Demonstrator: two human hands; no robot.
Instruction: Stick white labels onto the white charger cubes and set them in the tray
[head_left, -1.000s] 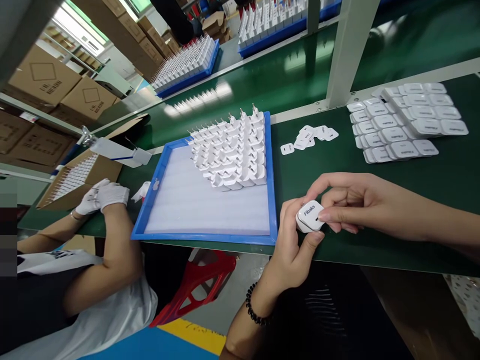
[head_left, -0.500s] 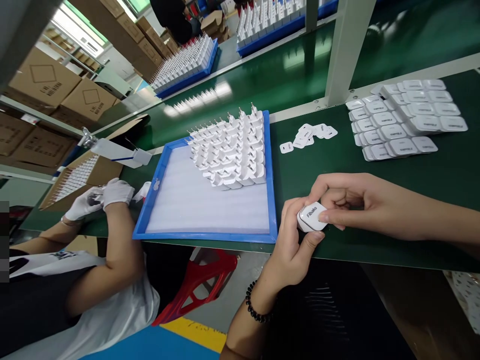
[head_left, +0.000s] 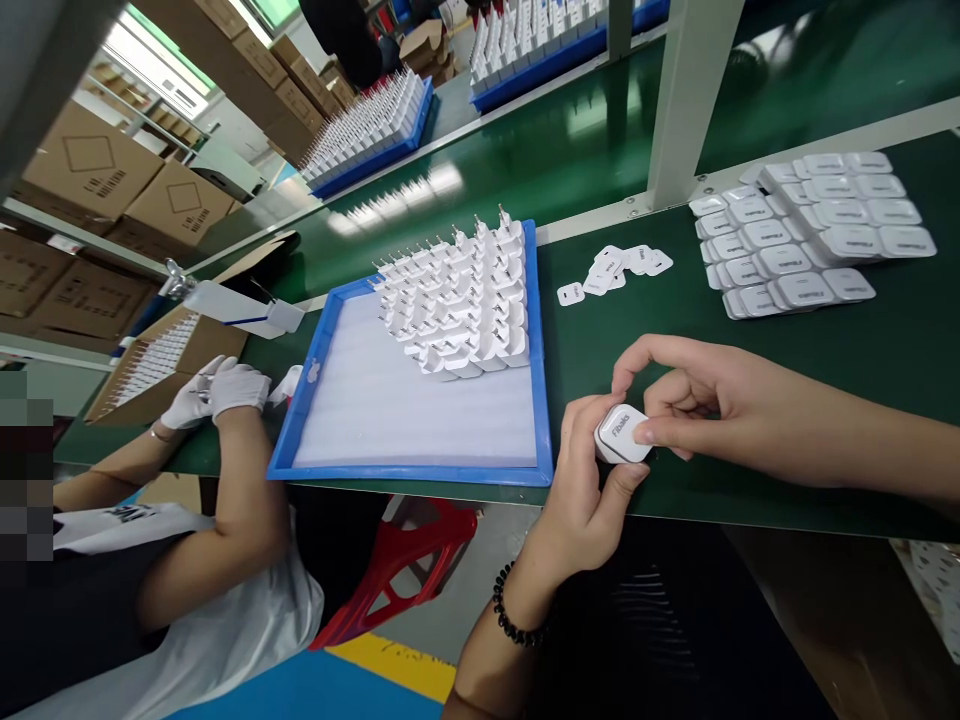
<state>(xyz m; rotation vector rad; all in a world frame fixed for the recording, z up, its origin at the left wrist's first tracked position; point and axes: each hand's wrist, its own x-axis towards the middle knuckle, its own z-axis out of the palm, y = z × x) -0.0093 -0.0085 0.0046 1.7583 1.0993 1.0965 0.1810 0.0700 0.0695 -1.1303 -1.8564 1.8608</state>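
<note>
In my left hand point(head_left: 581, 490) is a small white wall charger point(head_left: 621, 428), gripped by its sides between curled fingers and thumb, with the printed face "Fibaks" upward. My right hand point(head_left: 690, 410) has its thumb pressed on the right edge of that face. Its index finger arches over, the tip near the charger's upper edge, and the other fingers are curled in. Whether the face is a separate plate, I cannot tell. Left of my hands stands a blue-rimmed tray point(head_left: 409, 474) with rows of white plug chargers point(head_left: 457, 300), pins up.
Loose white printed plates point(head_left: 611, 270) lie behind my hands. Stacks of similar plates point(head_left: 795, 240) are at the right. On the left, a co-worker's gloved hands point(head_left: 225, 388) work beside a cardboard box point(head_left: 161, 360) of chargers. A metal post point(head_left: 686, 110) rises at the back.
My right index finger has lifted slightly and straightened, while the thumb stays on the charger's face. My left hand keeps its grip. The co-worker's gloved hands have moved closer together.
</note>
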